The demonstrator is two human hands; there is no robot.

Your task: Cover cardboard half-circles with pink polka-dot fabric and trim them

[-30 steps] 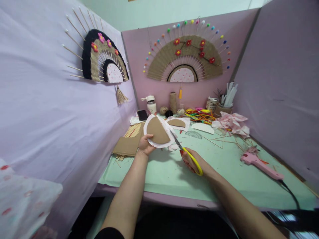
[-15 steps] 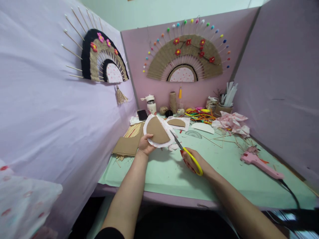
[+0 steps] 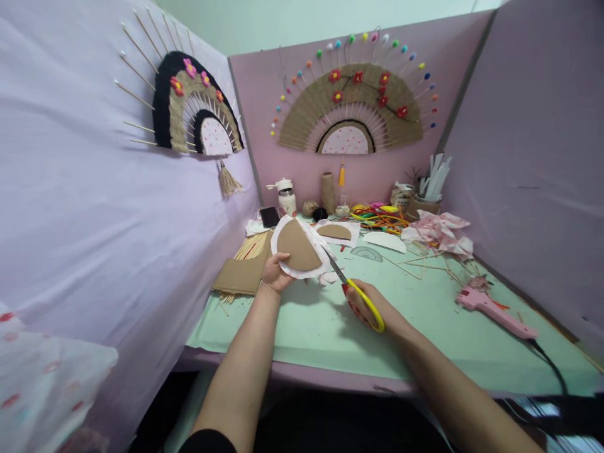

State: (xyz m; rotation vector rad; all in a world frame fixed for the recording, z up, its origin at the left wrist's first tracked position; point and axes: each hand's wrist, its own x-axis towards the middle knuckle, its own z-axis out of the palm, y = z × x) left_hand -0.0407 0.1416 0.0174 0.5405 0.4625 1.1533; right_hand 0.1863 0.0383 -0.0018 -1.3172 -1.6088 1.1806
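My left hand (image 3: pixel 277 273) grips a brown cardboard half-circle (image 3: pixel 298 246) by its lower left edge, thumb on top. White patterned fabric (image 3: pixel 278 234) lies behind the cardboard and sticks out as a border all round it. In my right hand (image 3: pixel 365 305) is a pair of scissors (image 3: pixel 375 313) with yellow and red handles. Their blades point up and left and meet the fabric's right edge. Small fabric scraps (image 3: pixel 329 277) lie on the table just beneath.
A pink glue gun (image 3: pixel 495 312) with a black cord lies at the right. Behind are a second cardboard half-circle (image 3: pixel 334 232) on fabric, a protractor (image 3: pixel 367 254), a white half-circle (image 3: pixel 384 241) and crumpled fabric (image 3: pixel 441 229). Folded cardboard (image 3: pixel 240 277) covers sticks at the left.
Almost nothing differs. The view has shifted very slightly; both hands, the cardboard and the scissors hold nearly the same positions.
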